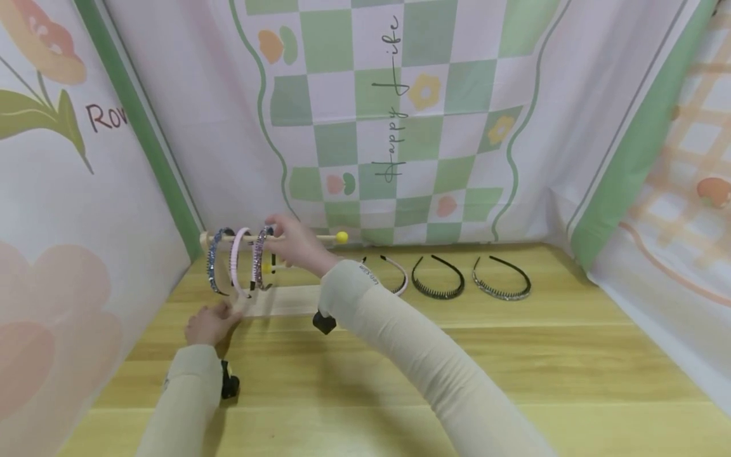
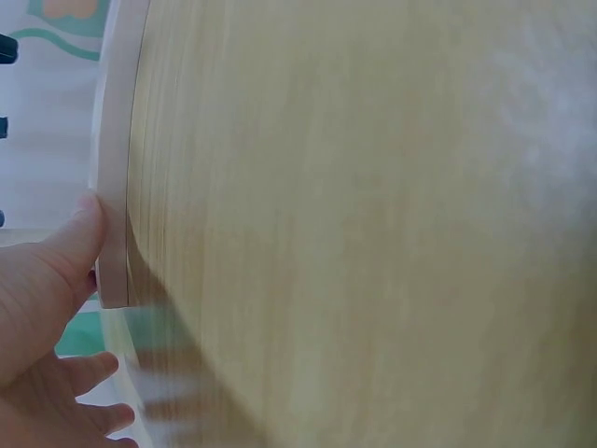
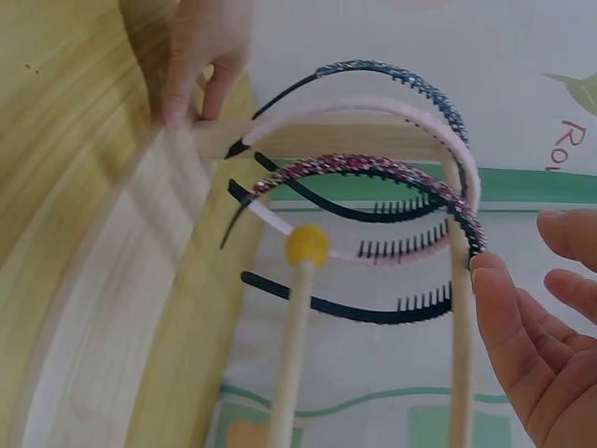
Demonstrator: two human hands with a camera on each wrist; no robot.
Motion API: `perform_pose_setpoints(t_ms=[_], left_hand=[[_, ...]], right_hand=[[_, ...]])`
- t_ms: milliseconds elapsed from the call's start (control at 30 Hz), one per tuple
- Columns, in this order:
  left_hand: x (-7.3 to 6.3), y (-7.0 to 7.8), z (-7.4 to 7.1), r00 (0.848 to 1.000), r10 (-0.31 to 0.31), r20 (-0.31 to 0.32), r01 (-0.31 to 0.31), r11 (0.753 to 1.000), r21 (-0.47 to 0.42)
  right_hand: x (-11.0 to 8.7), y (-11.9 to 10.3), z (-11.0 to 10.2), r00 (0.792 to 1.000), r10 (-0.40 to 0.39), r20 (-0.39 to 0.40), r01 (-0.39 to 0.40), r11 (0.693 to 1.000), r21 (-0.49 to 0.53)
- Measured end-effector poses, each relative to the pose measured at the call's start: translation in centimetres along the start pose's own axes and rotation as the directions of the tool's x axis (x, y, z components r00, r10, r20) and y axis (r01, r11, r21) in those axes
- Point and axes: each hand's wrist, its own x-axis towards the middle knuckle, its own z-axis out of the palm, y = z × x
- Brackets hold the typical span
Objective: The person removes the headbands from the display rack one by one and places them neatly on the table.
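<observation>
A wooden headband stand [image 1: 285, 300] has a flat base and horizontal rods tipped with yellow balls. On its upper rod hang a blue glittery headband [image 1: 212, 263], a pale pink headband [image 1: 234, 260] and a pink-purple glittery headband [image 1: 259, 260], all with comb teeth inside. My left hand [image 1: 210, 322] pinches the base's near left corner, thumb against its edge in the left wrist view. My right hand [image 1: 299, 244] is beside the pink-purple headband. In the right wrist view, one fingertip of the right hand [image 3: 550, 345] touches that headband at the rod, the other fingers spread apart.
Right of the stand, a black headband [image 1: 438, 293] and a silver glittery headband [image 1: 502, 294] lie on the wooden table [image 1: 457, 362]. A pink headband [image 1: 402, 276] lies partly behind my right sleeve. Printed curtains [image 1: 394, 127] rise behind and at both sides.
</observation>
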Motion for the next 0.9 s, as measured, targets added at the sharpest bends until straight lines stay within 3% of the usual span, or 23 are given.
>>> perform_pose_setpoints(t_ms=[333, 900], left_hand=[[-0.2, 0.1, -0.1, 1.000, 0.012, -0.011, -0.012, 0.999, 0.030], [-0.2, 0.2, -0.2, 0.999, 0.033, -0.018, -0.033, 0.999, 0.037]], right_hand=[[0.2, 0.9, 2.0, 1.000, -0.015, 0.026, 0.015, 1.000, -0.007], [0.3, 1.5, 3.6, 0.997, -0.045, -0.063, 0.048, 0.998, 0.044]])
